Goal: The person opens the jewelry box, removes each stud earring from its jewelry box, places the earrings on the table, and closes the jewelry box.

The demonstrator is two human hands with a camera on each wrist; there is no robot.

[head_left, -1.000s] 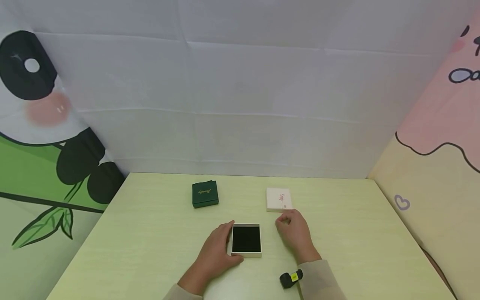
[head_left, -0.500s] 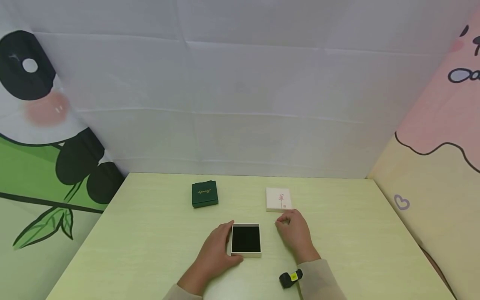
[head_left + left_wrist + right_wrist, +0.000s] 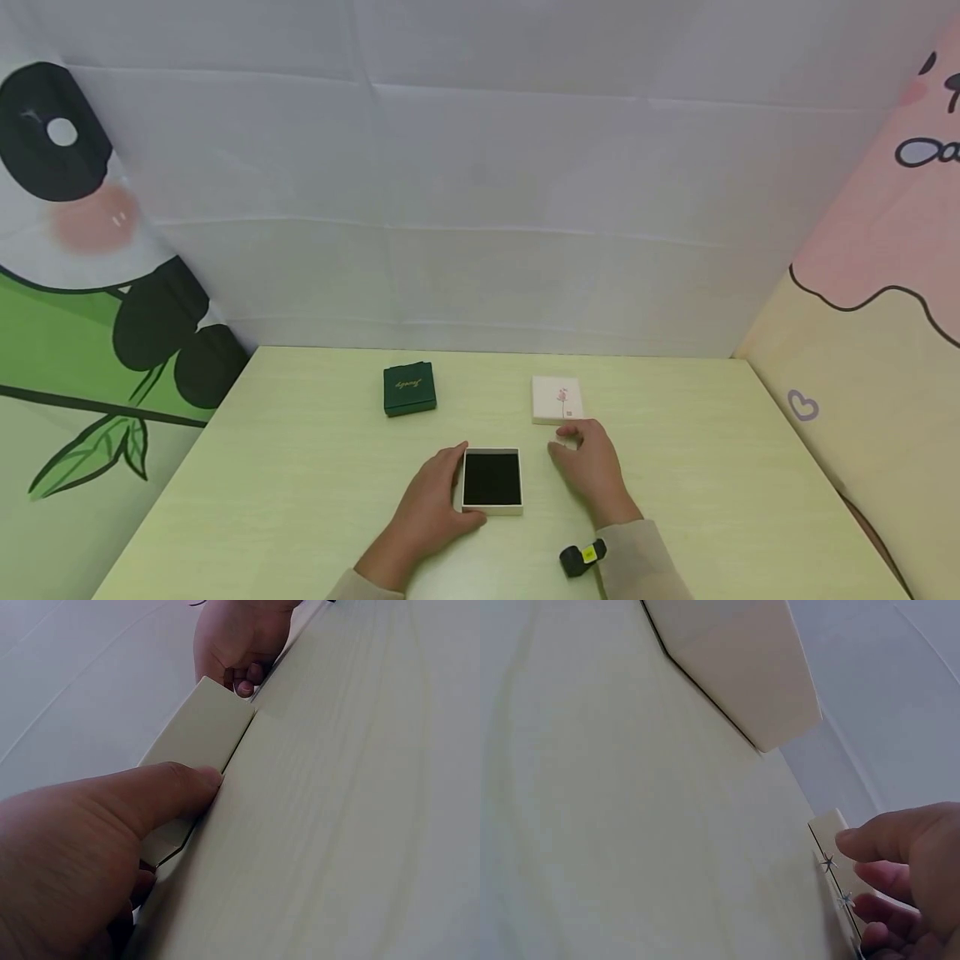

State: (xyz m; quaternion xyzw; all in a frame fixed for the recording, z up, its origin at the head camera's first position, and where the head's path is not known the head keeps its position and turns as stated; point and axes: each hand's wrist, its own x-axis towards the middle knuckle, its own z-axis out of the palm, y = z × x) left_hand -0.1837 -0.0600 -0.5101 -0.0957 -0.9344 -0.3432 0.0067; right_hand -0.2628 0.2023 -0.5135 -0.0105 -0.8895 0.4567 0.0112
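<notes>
My left hand (image 3: 429, 504) grips a small white box (image 3: 492, 511) with a black lining, its thumb on the near wall and its fingers round the left side. In the left wrist view the thumb presses the pale box wall (image 3: 196, 724) close over the table. My right hand (image 3: 590, 463) is to the right of the box with thumb and fingertips parted. Just beside those fingertips, in the right wrist view, two small silvery star-shaped pieces (image 3: 829, 862) show low at the table. Behind them is a white square box or lid (image 3: 557, 398) with a pink flower print.
A dark green box (image 3: 409, 388) with gold script stands at the back left of the pale wooden table (image 3: 300, 450). A white cloth (image 3: 487, 167) hangs behind the table. On the right wrist is a black device (image 3: 577, 560) with a yellow label.
The right thumb and index fingertip, close together before, have come apart. The left hand and the box have stayed in place.
</notes>
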